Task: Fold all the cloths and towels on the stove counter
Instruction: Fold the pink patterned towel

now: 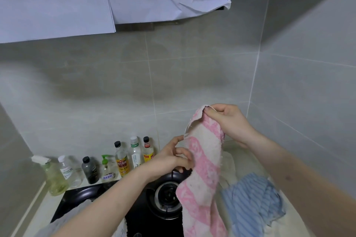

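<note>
- Bottles [123, 161] stand in a row against the back wall, left of the burner, out of the way of the folding.
- Grey cloth [77, 211] lies low at the left over the stove edge, apparently waiting its turn; the view cuts it off.
- Left hand [173, 158] reaches to the hanging edge of the pink-and-white towel [202, 169], fingers curled at it, probably pinching it to find a second corner; the contact is partly hidden.
- Right hand [227, 121] pinches the towel's top corner and holds it high, so the cloth hangs straight above the burner [167, 196].
- Blue striped cloth [252, 202] lies crumpled on the bench at right, unfolded.
</note>
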The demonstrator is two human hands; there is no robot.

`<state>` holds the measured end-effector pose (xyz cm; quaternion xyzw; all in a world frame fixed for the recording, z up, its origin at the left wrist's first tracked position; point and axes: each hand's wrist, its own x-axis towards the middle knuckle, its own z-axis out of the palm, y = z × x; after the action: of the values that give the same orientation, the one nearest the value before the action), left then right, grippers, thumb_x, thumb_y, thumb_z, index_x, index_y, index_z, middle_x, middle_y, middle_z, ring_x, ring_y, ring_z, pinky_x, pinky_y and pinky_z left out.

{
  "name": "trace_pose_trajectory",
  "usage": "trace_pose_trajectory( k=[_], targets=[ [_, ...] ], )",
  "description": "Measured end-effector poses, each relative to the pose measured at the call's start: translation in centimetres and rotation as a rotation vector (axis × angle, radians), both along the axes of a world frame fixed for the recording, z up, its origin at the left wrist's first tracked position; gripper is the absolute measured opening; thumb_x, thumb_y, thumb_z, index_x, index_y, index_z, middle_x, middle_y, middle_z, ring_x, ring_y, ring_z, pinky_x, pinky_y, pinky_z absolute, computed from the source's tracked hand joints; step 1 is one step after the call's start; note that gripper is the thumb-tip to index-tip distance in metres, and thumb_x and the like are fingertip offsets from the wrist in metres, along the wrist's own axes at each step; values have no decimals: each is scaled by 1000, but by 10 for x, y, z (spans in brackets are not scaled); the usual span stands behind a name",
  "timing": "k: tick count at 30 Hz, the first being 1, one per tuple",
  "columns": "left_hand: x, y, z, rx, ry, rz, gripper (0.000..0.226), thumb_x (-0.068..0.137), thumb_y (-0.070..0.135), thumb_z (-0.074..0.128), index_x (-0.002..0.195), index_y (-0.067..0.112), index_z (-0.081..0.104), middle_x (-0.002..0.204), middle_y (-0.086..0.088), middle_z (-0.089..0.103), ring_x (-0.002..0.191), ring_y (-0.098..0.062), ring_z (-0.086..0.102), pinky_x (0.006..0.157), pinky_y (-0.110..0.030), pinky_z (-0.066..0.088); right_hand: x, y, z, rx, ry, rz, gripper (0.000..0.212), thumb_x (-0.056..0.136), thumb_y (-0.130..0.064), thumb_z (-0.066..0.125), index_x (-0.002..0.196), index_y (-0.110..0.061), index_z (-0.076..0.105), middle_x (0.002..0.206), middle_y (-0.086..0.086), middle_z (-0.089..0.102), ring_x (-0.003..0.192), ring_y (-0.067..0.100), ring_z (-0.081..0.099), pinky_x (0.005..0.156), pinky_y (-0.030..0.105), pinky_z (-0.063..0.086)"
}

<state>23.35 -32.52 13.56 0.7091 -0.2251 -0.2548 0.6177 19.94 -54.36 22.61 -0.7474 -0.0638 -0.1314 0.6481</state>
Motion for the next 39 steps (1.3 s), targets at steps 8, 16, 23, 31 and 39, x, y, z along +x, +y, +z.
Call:
trace_pose_trajectory(
  k=[8,16,23,31,39],
  targets=[
    [-2,-10,9,389,-276,110,18,88,37,77,92,20,73,90,4,73,80,-7,64,75,-14,47,4,13,17,-89,-5,26,38,92,-37,68,88,1,68,75,8,59,69,19,52,69,33,39],
    [16,36,51,146,-177,349,22,90,27,67,71,22,56,72,-1,55,67,-16,56,65,-27,45,-6,-41,-10,-499,63,-110,30,67,-46,92,91,-33,81,95,-21,77,98,-3,70,99,31,53],
    [-1,27,109,167,-320,222,17,100,27,62,86,18,60,64,-1,57,47,-19,51,44,-21,38,-1,-27,-31,-373,178,-51,15,79,-30,85,75,-18,78,72,-7,76,69,4,66,67,19,48],
    [-19,6,160,225,-523,29,9,96,10,65,90,10,72,80,-2,69,70,-12,63,63,-24,49,3,-4,-28,-287,368,419,64,74,-15,78,131,-28,53,92,-6,71,97,13,67,84,37,49],
    [-3,27,194,611,-726,-12,13,96,29,67,90,18,73,84,1,73,71,-7,64,63,-29,50,6,5,0,-514,234,387,19,85,-8,73,83,-25,80,87,-8,78,81,4,70,77,26,54]
  ],
)
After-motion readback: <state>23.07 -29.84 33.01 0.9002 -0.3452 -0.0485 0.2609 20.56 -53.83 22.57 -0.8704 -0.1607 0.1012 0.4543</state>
